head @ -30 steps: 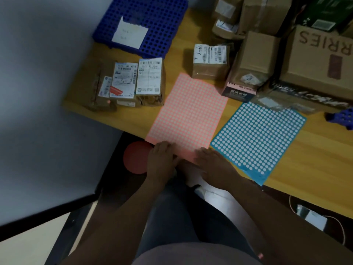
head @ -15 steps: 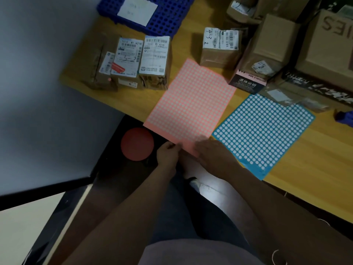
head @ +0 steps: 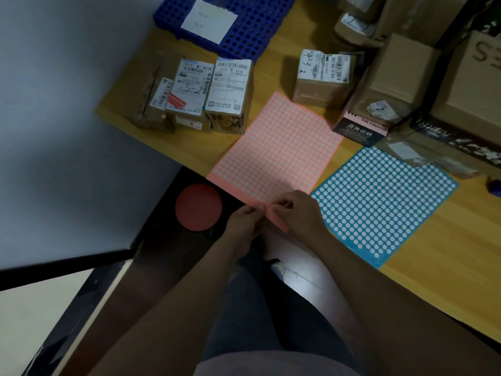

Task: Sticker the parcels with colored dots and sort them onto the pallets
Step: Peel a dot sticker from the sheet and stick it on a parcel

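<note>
Left hand (head: 244,223) and right hand (head: 298,215) both pinch the near corner of the pink sticker sheet (head: 279,150), which stretches away from them. Likely light and floppy, with tiny tacky dots: lift one by its rim. Parcels (head: 211,96) sit beyond the left hand.

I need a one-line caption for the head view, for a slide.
Left hand and right hand pinch the near edge of the pink sticker sheet; the blue sheet and labelled parcels lie nearby.

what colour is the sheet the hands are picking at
The sticker sheet is salmon pink with a fine dot grid; best seen in the head view.
</note>
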